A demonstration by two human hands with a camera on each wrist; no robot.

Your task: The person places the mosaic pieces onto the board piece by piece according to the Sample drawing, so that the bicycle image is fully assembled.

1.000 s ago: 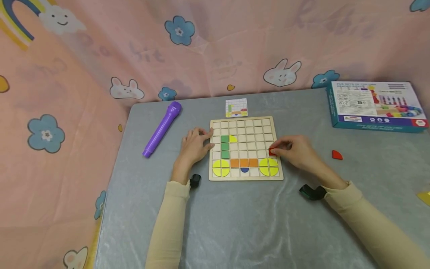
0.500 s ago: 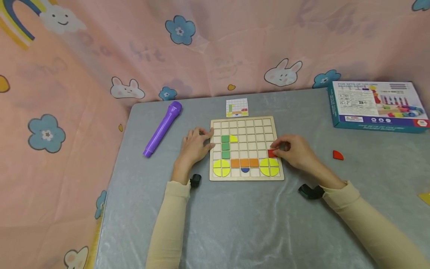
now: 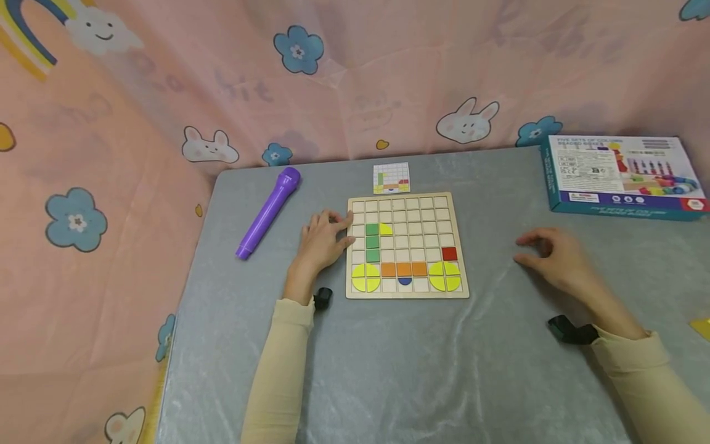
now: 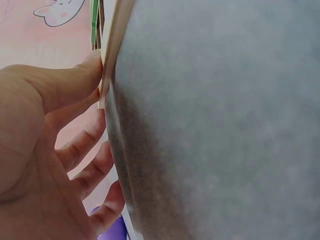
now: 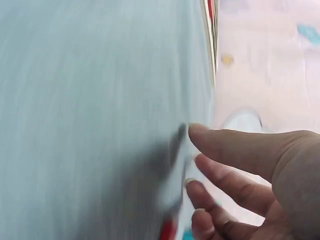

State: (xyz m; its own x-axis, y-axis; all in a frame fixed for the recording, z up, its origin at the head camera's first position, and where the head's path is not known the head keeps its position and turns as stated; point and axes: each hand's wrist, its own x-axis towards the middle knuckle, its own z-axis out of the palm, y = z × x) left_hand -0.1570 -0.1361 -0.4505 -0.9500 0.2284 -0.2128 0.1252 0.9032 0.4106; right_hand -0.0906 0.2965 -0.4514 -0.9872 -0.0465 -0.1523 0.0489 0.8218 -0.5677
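A square wooden grid board (image 3: 405, 296) lies on the grey cloth. My left hand (image 3: 320, 245) touches its left edge with thumb and fingers, the fingers fairly straight in the left wrist view. In the board's cells sit green squares (image 3: 372, 242), orange squares (image 3: 404, 269), yellow quarter-circles (image 3: 437, 283), a blue half-circle (image 3: 405, 281) and a red square (image 3: 449, 254) near the right edge. My right hand (image 3: 560, 262) is off to the board's right, thumb and fingers apart, holding nothing. A red piece (image 5: 168, 230) shows below its fingers in the right wrist view; the hand hides it from the head view.
Behind the board lies a small pattern card (image 3: 391, 178). A purple toy microphone (image 3: 269, 213) rests at the left. The boxed toy set (image 3: 624, 176) lies at the back right. A yellow piece (image 3: 701, 327) shows at the right frame edge. A pink printed curtain (image 3: 355, 80) borders the table.
My right hand has let go of the red square, now flat in its cell, and moved right, over where the red quarter-circle lay. The left hand has stayed at the board's edge.
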